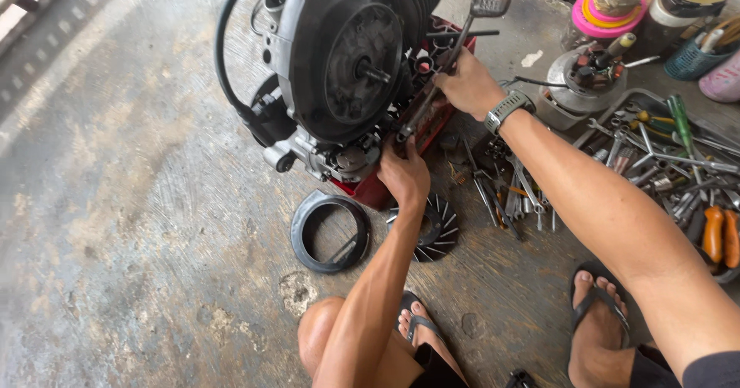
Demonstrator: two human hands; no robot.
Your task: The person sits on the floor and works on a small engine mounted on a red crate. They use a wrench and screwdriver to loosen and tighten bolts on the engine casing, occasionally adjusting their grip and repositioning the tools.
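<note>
A small engine [339, 64], dark grey and grimy with a round flywheel face and a black hose looping off its left side, sits on a red crate [432, 118] on the floor. The left hand [405, 174] presses curled fingers against the engine's lower casing; the right hand [469, 86] is closed around a long metal lever [455, 53] (its flat pedal end points far). Near the engine lie a black ring cover [330, 230] and a finned fan [435, 230]. The floor [139, 203] is stained concrete, with spanners [509, 191] and a tool tray [671, 157] to the right.
</note>
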